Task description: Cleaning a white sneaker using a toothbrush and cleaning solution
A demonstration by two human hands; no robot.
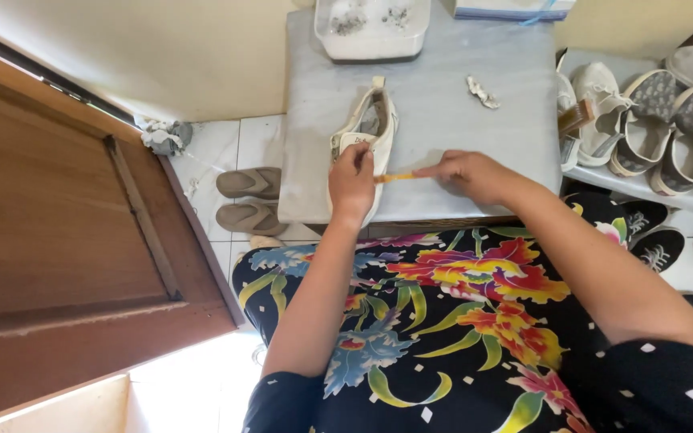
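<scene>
Head view | left hand (351,180) grip pins white shoe (366,132) on table (443,120) | right hand (467,172) grip pinches orange stick (395,177) beside shoe toe

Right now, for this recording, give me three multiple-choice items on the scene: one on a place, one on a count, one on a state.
1. Where does the white shoe lie?
A. on the grey slab
B. on the floor
C. in the tray

2. How many tan sandals lie on the tiled floor beside the slab?
A. one
B. two
C. four

3. What are the left hand and right hand doing?
A. resting empty
B. holding an orange stick between them
C. gripping the door

Answers: 1 A, the shoe rests on the slab top; 2 B, a pair lies there; 3 B, the orange stick spans both hands.
</scene>
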